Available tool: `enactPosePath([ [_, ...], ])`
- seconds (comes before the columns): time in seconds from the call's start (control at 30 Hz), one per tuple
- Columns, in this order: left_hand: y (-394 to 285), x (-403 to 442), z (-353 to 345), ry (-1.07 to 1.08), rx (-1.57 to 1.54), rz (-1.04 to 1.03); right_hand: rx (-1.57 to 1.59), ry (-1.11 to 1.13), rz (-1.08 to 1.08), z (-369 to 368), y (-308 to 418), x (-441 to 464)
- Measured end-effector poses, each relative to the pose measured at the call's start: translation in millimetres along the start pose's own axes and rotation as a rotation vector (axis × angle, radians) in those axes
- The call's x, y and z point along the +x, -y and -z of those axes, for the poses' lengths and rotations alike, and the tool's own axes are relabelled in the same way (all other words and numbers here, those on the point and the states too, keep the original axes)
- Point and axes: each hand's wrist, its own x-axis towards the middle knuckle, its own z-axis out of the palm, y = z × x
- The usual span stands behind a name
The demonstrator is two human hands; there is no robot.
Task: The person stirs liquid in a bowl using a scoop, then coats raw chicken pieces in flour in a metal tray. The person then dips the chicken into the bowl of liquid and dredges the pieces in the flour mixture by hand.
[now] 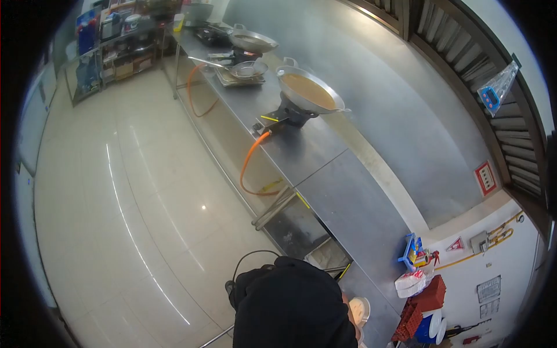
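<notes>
Metal bowl point(367, 312) sits beside a bare arm point(350, 313); hands hidden, so I cannot tell openness or hold.

Orange hose point(246, 166), blue basket point(409, 250).

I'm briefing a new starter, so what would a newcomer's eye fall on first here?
Probably the big wok of brown liquid, raised on a burner on the steel counter. Next, the bright orange hose looping down from that burner. Black clothing fills the bottom middle of the view.
</notes>
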Motion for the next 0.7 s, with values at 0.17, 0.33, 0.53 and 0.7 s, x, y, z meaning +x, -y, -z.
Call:
enactPosePath([
  [0.17, -8, -1, -4, 0.014, -0.011, -0.01, 0.008, 0.035, -0.068, -7, -42, -24],
  [0.33, -31, -7, -35, 0.142, 0.051, -0.037, -0.105, 0.229, -0.214, -27, -129, -106],
  [0.53, -77, -9, -21, 0.407, 0.184, -0.052, 0.039, 0.138, -0.314, 2, -89, -159],
  [0.7, -41, 28, -35, 0.29, 0.256, -0.244, 0.372, 0.037, -0.3, 26, -118, -190],
])
